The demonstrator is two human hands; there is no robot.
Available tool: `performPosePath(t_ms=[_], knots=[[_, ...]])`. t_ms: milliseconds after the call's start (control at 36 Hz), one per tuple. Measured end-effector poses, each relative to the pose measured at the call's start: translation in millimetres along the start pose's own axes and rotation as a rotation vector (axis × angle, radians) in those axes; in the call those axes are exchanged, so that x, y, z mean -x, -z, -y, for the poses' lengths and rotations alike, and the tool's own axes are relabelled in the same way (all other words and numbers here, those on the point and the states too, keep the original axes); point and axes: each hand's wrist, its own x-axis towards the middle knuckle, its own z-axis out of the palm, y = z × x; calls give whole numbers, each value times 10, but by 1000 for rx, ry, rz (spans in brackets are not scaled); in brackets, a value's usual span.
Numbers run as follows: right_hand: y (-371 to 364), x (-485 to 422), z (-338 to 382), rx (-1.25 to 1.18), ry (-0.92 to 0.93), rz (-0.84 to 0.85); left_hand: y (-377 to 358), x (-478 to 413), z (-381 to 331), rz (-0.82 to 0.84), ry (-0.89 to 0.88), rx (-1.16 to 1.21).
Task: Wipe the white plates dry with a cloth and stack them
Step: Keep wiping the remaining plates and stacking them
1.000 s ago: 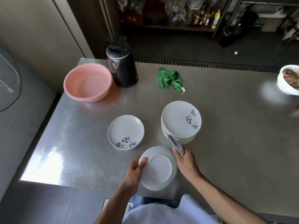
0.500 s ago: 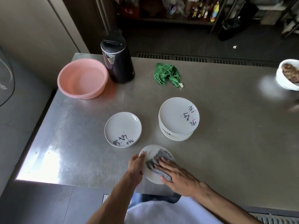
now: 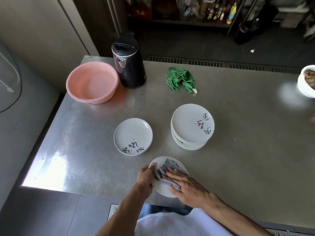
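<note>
Drying a white plate (image 3: 164, 190) just in front of the plate stack (image 3: 191, 126).
The left hand (image 3: 145, 175) grips its rim. The right hand (image 3: 188, 187), fingers flat, presses the grey cloth (image 3: 166, 168) onto it. Best to sweep full circles outward while the rim stays braced.

Plate (image 3: 162, 190) under cloth (image 3: 167, 167) — bowl (image 3: 304, 89) half off-frame

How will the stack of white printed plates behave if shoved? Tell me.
The stack of white printed plates would probably slide on the smooth steel table. Its lower rims sit unevenly, so a hard shove may shift upper plates. Several plates deep, it is likely heavy.
</note>
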Motion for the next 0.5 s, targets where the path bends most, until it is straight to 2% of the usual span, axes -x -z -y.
performPosePath(t_ms=[194,278,333,417,444,500], knots=[[-57,-352,-28,-80,-308,-201,33,89,139,67,-74,18],[-58,-549,73,-2,-214,-215,31,160,131,148,-109,-27],[-78,-578,123,13,-110,-198,30,190,130,153,-125,-83],[-53,-561,126,21,-51,-183,75,211,137,133,-148,-95],[-39,-559,85,35,-84,-211,93,225,128,136,-161,-96],[-14,-558,5,-13,-302,-254,111,243,113,136,-186,-85]])
